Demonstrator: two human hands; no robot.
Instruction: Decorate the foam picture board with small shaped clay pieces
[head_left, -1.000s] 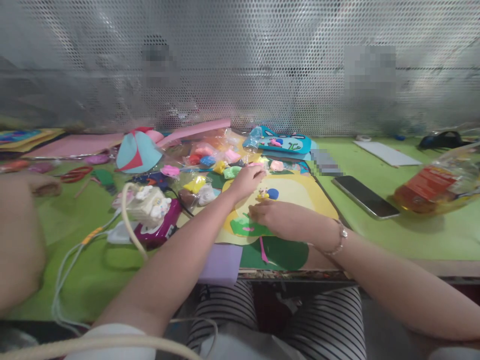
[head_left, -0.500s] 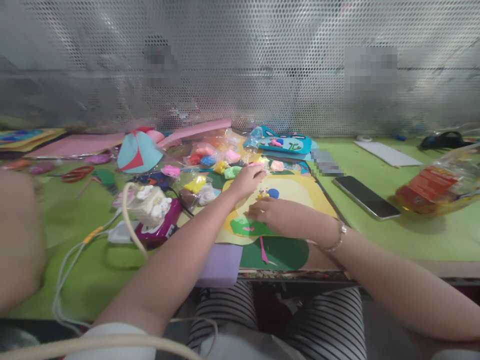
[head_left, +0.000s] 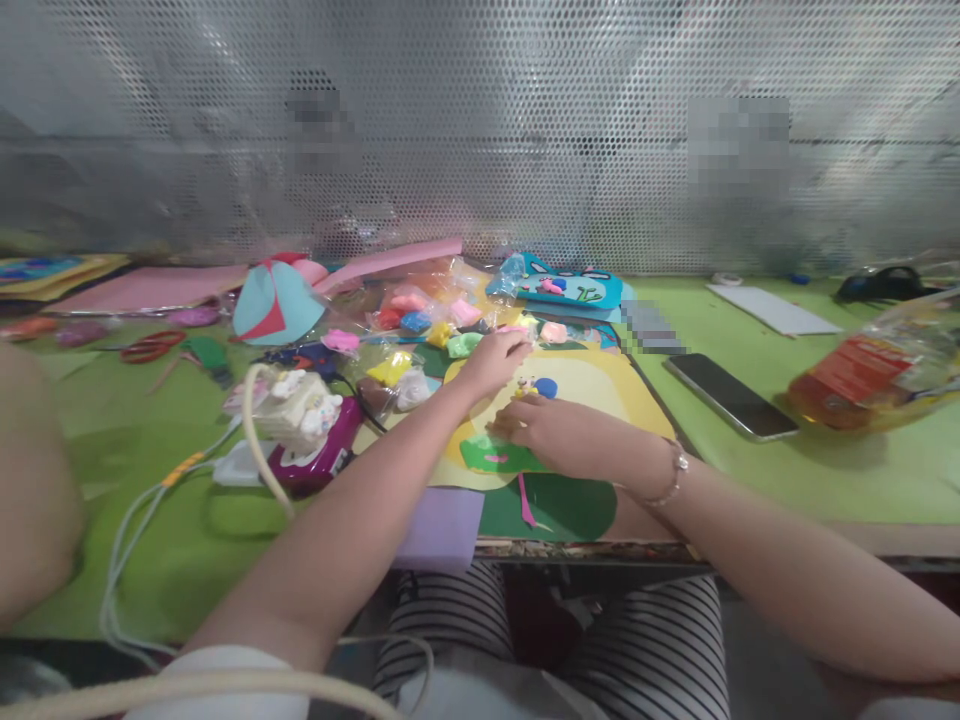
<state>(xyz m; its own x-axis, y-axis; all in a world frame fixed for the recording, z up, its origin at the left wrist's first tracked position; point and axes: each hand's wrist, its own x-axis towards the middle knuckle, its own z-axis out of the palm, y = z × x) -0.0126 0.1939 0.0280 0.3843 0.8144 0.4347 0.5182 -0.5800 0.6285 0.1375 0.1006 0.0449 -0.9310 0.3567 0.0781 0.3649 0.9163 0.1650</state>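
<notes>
Before me lies a layered paper craft with a yellow sheet [head_left: 615, 390], a green piece [head_left: 480, 457] and a small figure [head_left: 525, 385] beside a blue disc [head_left: 545, 387]. My left hand [head_left: 498, 360] is over the sheet's far left part, its fingers curled together; whatever they may hold is hidden. Low over the sheet, my right hand [head_left: 544, 430] has its fingers stretched leftward, just above the green piece, and seems to hold nothing. Lumps of colored modelling clay lie beyond the left hand, among them a light green lump [head_left: 463, 345] and a yellow lump [head_left: 396, 368].
On the right are a phone [head_left: 731, 396] and a bottle of amber liquid [head_left: 855, 375]. Left of the craft sit a purple device [head_left: 322, 455], white cables [head_left: 142, 525] and red scissors [head_left: 152, 346]. Another person's arm [head_left: 34, 480] rests at the left edge.
My right hand has shifted slightly left over the sheet. My left hand stays in almost the same place with its fingers curled.
</notes>
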